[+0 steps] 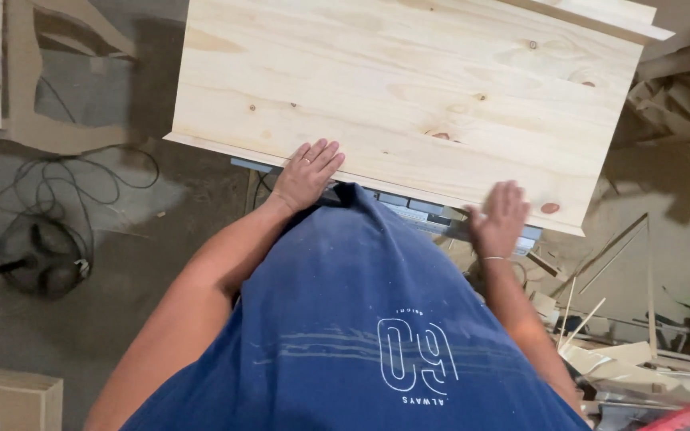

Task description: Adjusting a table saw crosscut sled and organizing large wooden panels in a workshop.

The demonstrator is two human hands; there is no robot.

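Starting at the far left of the floor [161, 239]: a tangle of black cable [65, 187] is lying loose on the concrete, looping around a dark round stand base [41, 255]. Down in the bottom left corner there's a small wooden block [13, 397].

Moving in, the left hand [307, 172] lies flat, palm down, on the near edge of the big pine panel [409, 88], roughly a third of the way along from its left corner. Its fingers [323, 153] are straight and spread a little, just pressing on the wood, not gripping anything. There's a ring on one of them.

The panel itself is pale, knotty, and fills most of the upper middle, sitting on a surface [409, 209] you can only see as a grey strip poking out under the near edge. A second board [600, 14] lies across its far right corner.

The right hand [500, 217] is at the near edge too, close to the right corner, partly over the panel and partly over the strip below. It's blurry, the fingers look loosely spread and open, and I can't tell if they're touching the wood. Thin bracelet on that wrist.

Far right, the floor is covered in wood scraps and thin offcut strips [600, 319].
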